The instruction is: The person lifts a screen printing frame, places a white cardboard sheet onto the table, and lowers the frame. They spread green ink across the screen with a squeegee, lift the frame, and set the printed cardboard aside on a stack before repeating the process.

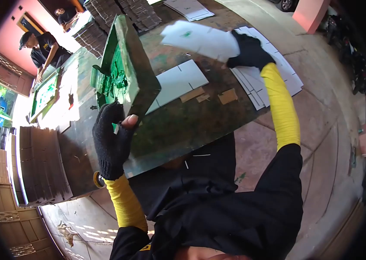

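Note:
My left hand [112, 141], in a black glove with a bare thumb tip, grips the lower near edge of a screen printing frame [137, 65]. The frame is tilted up off the table, its inner face smeared with thick green ink [114, 80]. A white card sheet [182, 80] with short black lines lies flat beside the raised frame. My right hand [252, 51], also black-gloved, pinches a white printed sheet [204, 40] bearing a small green mark; the sheet is slightly blurred. Under that hand spreads a loose pile of white sheets [289, 73] at the table's right edge.
Cardboard scraps [228, 96] lie on the stained dark table [183, 125]. Stacked cardboard [44, 164] stands at the left corner, with more stacks [141, 15] at the back. Printed sheets [189, 8] lie at the far edge. A co-worker [46, 50] leans over another frame [44, 97]; another person [66, 17] is behind.

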A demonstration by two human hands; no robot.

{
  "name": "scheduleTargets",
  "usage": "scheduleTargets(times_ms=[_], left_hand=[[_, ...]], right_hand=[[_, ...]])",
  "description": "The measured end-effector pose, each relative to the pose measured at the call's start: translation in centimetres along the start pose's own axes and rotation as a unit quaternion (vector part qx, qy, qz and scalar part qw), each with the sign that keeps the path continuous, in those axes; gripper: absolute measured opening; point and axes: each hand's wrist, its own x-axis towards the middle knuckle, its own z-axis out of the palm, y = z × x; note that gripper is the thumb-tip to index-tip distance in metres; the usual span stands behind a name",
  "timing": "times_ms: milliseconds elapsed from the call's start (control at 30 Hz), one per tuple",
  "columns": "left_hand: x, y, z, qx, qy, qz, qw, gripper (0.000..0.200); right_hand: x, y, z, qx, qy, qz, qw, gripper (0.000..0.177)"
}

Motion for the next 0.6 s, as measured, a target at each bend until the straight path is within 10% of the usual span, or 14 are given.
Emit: scheduleTargets(times_ms=[367, 600], left_hand=[[-0.4, 0.5, 7.1, 0.025, -0.097, 0.027, 0.995, 0.028], [-0.7, 0.3, 9.4, 0.054, -0.132, 0.035, 0.989, 0.028]], right_hand=[[-4.9, 19.5, 4.0, -0.034, -0.059, 0.312, 0.948, 0.141], [-2.7, 20.5, 8.9, -0.135, 0.077, 0.259, 0.953, 0.133]])
